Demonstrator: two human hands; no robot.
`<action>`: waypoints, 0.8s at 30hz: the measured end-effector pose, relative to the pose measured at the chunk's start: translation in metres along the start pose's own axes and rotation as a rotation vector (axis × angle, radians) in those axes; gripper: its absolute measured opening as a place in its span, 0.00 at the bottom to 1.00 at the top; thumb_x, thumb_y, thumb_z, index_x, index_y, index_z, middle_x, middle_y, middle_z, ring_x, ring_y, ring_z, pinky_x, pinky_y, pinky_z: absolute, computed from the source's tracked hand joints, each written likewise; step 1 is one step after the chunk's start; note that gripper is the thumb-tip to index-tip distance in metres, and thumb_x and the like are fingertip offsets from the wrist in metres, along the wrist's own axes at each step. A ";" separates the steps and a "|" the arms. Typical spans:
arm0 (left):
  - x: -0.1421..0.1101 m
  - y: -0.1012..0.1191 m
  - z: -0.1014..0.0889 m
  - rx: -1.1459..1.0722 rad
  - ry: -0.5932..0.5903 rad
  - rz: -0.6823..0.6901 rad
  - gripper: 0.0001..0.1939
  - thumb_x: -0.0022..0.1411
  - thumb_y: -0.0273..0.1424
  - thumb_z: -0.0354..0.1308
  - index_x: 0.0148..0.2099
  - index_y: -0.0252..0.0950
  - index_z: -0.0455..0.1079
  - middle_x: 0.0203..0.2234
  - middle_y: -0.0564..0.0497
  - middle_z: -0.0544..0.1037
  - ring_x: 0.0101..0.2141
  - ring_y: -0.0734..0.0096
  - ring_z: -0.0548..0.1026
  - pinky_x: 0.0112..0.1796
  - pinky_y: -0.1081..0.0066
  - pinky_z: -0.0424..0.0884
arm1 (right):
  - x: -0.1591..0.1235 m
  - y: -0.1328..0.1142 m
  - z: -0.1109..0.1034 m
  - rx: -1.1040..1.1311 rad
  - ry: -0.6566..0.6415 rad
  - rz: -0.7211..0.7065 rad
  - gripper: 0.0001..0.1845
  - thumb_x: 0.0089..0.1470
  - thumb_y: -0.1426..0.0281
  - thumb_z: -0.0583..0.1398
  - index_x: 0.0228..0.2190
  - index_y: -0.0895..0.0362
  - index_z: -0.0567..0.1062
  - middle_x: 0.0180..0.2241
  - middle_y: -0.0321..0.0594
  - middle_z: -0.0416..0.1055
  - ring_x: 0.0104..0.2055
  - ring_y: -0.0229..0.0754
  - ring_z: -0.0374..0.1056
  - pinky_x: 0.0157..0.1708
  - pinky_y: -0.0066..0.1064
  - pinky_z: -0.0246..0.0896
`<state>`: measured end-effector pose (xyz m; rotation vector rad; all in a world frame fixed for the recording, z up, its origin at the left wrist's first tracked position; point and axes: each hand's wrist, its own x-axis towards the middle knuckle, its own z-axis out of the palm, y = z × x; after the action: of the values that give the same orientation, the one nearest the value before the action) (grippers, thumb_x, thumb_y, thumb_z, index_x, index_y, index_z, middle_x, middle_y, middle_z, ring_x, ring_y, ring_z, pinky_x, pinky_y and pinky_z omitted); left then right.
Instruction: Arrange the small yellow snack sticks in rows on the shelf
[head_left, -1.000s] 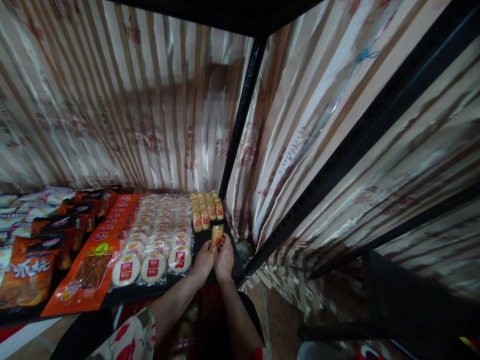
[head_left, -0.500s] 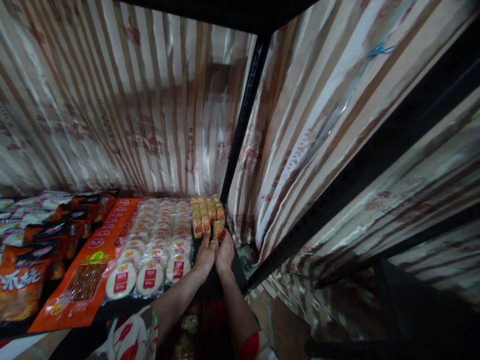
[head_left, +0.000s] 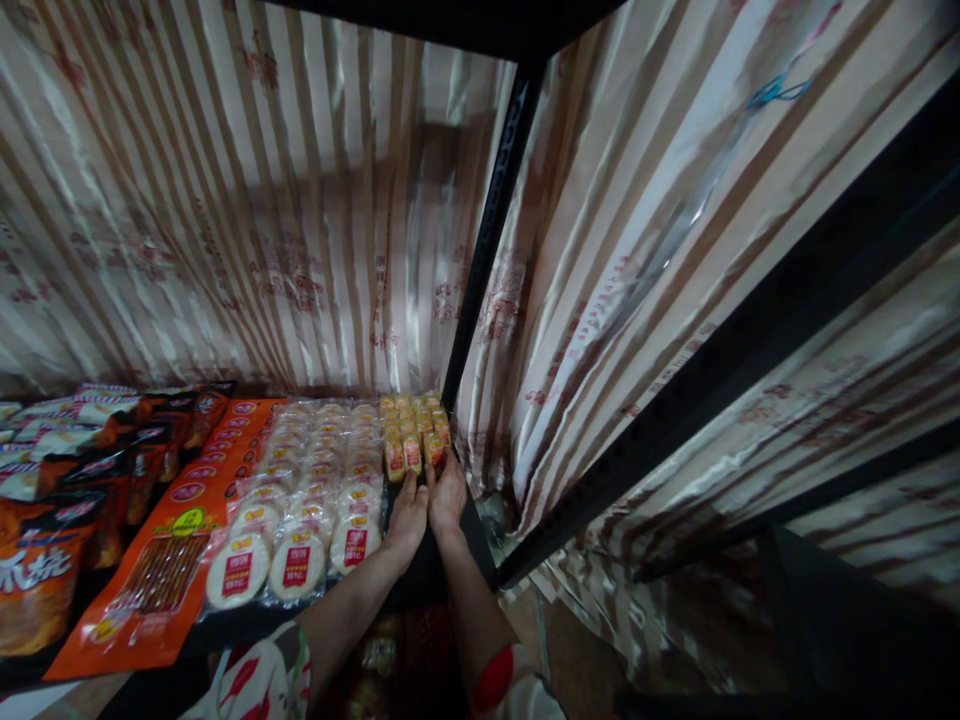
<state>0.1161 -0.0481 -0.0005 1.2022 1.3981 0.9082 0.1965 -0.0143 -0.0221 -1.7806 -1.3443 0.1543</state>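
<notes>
Apparently, a setting-in step is in hand at the block of yellow snack packets point(head_left: 412, 428), by which the other places are told. Just in front of it, the left hand point(head_left: 407, 518) is held with its fingers stretched forward, and the right hand point(head_left: 448, 497) is curved, its fingers brought up to one small yellow packet point(head_left: 434, 447) at the block's front right; whether that packet is gripped or only pressed by either hand cannot be told, since its lower part is hidden. For the next move, an even push and a clean release would seem to be called for, so that neighbouring packets are not tipped. Along the block's left side, round rice crackers point(head_left: 298, 565) in clear wrap are laid in overlapping rows, and sideways room is narrowed by them. Farther left of it, an orange bag of brown snack sticks point(head_left: 165, 565) and orange-and-black snack bags point(head_left: 37, 580) are set out. Behind the block, reach is limited by a black corner post point(head_left: 491, 230) and a striped sheet point(head_left: 337, 200) hung in folds.
</notes>
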 end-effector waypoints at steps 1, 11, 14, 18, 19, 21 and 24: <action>0.000 0.000 0.000 0.002 -0.001 -0.003 0.26 0.61 0.32 0.41 0.61 0.29 0.52 0.62 0.45 0.48 0.61 0.69 0.46 0.59 0.69 0.41 | 0.001 0.000 0.001 -0.001 -0.005 -0.002 0.26 0.50 0.70 0.51 0.51 0.64 0.62 0.46 0.53 0.67 0.50 0.49 0.61 0.48 0.39 0.56; 0.002 0.002 0.000 0.081 0.006 -0.003 0.25 0.61 0.30 0.41 0.60 0.30 0.53 0.61 0.46 0.51 0.61 0.71 0.48 0.59 0.72 0.42 | -0.002 0.005 0.008 0.031 -0.016 -0.054 0.25 0.48 0.71 0.51 0.50 0.62 0.65 0.48 0.51 0.65 0.50 0.47 0.59 0.49 0.38 0.55; 0.002 0.003 0.001 0.129 0.003 -0.012 0.26 0.62 0.30 0.39 0.61 0.26 0.50 0.61 0.43 0.50 0.61 0.72 0.48 0.59 0.74 0.42 | -0.002 0.007 0.008 0.050 -0.033 -0.076 0.25 0.47 0.73 0.50 0.49 0.62 0.66 0.48 0.49 0.65 0.50 0.46 0.59 0.50 0.38 0.55; 0.003 0.002 0.003 0.148 0.007 -0.011 0.27 0.62 0.31 0.39 0.62 0.27 0.49 0.61 0.44 0.50 0.61 0.72 0.48 0.59 0.73 0.43 | -0.001 0.008 0.008 0.071 -0.051 -0.101 0.25 0.47 0.75 0.49 0.49 0.61 0.66 0.48 0.48 0.66 0.49 0.45 0.59 0.50 0.37 0.55; 0.003 0.001 0.003 0.150 0.010 -0.013 0.27 0.62 0.31 0.39 0.62 0.27 0.49 0.61 0.45 0.50 0.61 0.72 0.48 0.59 0.73 0.43 | -0.001 0.009 0.008 0.074 -0.057 -0.101 0.25 0.47 0.76 0.50 0.49 0.61 0.66 0.48 0.48 0.67 0.49 0.45 0.59 0.50 0.37 0.55; 0.004 0.001 0.004 0.158 0.017 -0.018 0.26 0.62 0.31 0.39 0.62 0.28 0.49 0.61 0.45 0.50 0.61 0.72 0.48 0.59 0.72 0.43 | -0.001 0.009 0.007 0.076 -0.065 -0.099 0.25 0.47 0.76 0.50 0.49 0.61 0.66 0.48 0.48 0.66 0.49 0.45 0.59 0.50 0.37 0.55; 0.003 0.002 0.003 0.171 0.001 -0.006 0.26 0.62 0.31 0.39 0.62 0.27 0.49 0.61 0.45 0.50 0.61 0.71 0.48 0.59 0.71 0.43 | -0.002 0.010 0.007 0.075 -0.048 -0.090 0.24 0.48 0.75 0.51 0.49 0.60 0.67 0.50 0.49 0.64 0.51 0.45 0.58 0.51 0.38 0.55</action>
<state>0.1199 -0.0452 -0.0003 1.3245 1.5032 0.7980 0.1987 -0.0125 -0.0346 -1.6607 -1.4314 0.1964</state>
